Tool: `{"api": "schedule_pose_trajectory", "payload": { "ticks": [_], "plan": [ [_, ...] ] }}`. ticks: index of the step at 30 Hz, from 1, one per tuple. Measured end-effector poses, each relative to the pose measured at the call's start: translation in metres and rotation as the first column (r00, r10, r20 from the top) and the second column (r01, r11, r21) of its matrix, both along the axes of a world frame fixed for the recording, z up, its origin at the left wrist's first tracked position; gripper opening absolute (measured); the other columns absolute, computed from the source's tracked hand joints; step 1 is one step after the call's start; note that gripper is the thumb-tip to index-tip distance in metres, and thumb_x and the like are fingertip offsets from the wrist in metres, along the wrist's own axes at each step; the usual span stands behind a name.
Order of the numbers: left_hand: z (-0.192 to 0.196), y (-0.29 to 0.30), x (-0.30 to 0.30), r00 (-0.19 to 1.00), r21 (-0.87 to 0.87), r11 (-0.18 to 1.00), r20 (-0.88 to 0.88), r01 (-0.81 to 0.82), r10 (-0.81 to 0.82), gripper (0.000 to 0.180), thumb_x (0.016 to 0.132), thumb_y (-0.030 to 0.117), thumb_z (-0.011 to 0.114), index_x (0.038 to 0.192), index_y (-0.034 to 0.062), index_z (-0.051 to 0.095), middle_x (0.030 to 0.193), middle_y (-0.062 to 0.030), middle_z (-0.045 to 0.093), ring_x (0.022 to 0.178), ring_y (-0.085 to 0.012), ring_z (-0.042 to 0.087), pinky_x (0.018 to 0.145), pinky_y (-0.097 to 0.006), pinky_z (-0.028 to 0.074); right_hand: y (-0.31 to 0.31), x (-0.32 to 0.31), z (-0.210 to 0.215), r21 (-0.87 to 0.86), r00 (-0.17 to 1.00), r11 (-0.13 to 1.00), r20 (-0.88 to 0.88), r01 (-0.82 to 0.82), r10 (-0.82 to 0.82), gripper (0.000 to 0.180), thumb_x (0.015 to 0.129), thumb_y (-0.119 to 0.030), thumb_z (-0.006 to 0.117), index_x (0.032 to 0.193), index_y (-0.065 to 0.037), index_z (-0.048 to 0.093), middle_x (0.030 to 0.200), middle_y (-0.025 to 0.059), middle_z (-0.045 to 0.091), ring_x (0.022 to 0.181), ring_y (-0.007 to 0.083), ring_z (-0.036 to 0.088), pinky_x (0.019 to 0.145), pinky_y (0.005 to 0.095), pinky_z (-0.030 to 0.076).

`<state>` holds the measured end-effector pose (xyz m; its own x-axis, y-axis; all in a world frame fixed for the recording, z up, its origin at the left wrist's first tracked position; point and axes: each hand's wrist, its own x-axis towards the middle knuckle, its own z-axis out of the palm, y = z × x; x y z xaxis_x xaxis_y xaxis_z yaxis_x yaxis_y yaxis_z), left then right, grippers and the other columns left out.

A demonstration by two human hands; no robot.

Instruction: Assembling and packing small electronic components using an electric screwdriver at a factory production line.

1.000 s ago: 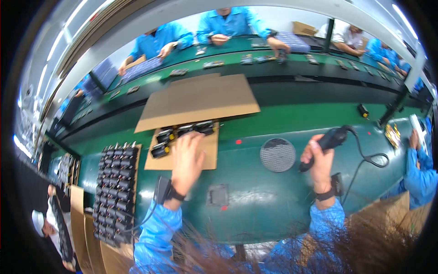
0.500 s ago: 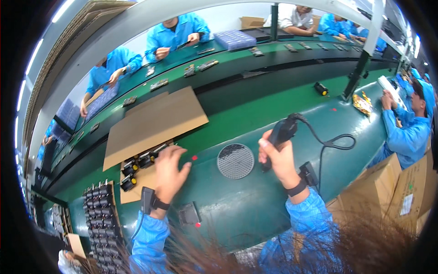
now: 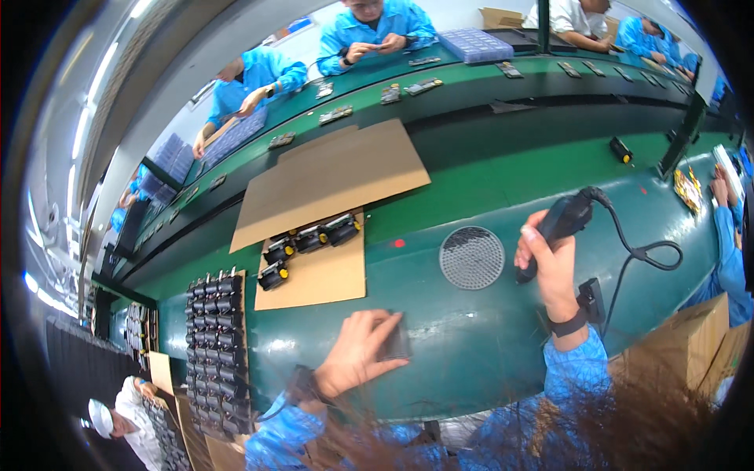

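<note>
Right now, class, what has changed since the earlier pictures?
The left hand moved from the black parts on the cardboard back and right to the small dark tray; its grip is unclear. The right hand still holds the black tool; the round mat stayed put.

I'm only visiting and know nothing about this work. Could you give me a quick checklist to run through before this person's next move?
1. Right hand has the black corded tool in its grasp: ok.
2. Cord lies clear of the round grey disc: ok.
3. Left hand is at the small dark square piece: ok.
4. Left hand grips that piece firmly: cannot tell.
5. Black yellow-ended parts rest on cardboard: ok.
6. Both hands free: not ok.
</note>
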<state>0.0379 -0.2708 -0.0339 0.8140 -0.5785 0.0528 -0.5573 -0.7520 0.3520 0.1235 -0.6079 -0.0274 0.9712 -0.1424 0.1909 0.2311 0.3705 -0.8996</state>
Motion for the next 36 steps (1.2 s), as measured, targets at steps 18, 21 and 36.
{"api": "schedule_pose_trajectory", "payload": {
  "ticks": [18,21,36],
  "plan": [
    [0.0,0.052,0.134,0.763,-0.025,0.908,0.533,-0.418,0.366,0.032,0.079,0.019,0.074,0.109,0.0087,0.066,0.122,-0.0104,0.06,0.118,-0.0339,0.052,0.094,-0.045,0.041,-0.001,0.002,0.0,-0.035,0.999,0.999,0.043,0.031,-0.029,0.013,0.096,-0.013,0.062,0.097,-0.004,0.054,0.066,0.003,0.052,0.054,0.0117,0.051,0.054,0.0296,0.046],
    [-0.008,0.055,0.136,0.768,0.041,0.932,0.581,-0.36,0.27,0.03,0.078,0.019,0.076,0.106,0.0106,0.068,0.12,-0.0096,0.061,0.118,-0.0316,0.053,0.093,-0.044,0.04,0.0,0.002,-0.003,-0.012,0.999,0.999,0.031,0.035,-0.034,0.013,0.096,-0.014,0.063,0.098,-0.004,0.054,0.066,0.0029,0.052,0.054,0.0118,0.051,0.054,0.0296,0.046],
    [0.019,0.016,0.053,0.966,-0.191,0.947,-0.081,-0.257,0.246,0.065,0.078,0.021,0.081,0.135,-0.0011,0.056,0.125,-0.0176,0.06,0.117,-0.0356,0.059,0.101,-0.04,0.047,-0.003,0.003,-0.001,-0.041,0.997,0.997,0.022,0.069,-0.068,0.018,0.096,-0.017,0.062,0.102,-0.004,0.051,0.067,0.0041,0.05,0.054,0.0126,0.05,0.054,0.03,0.047]
  ]
}}
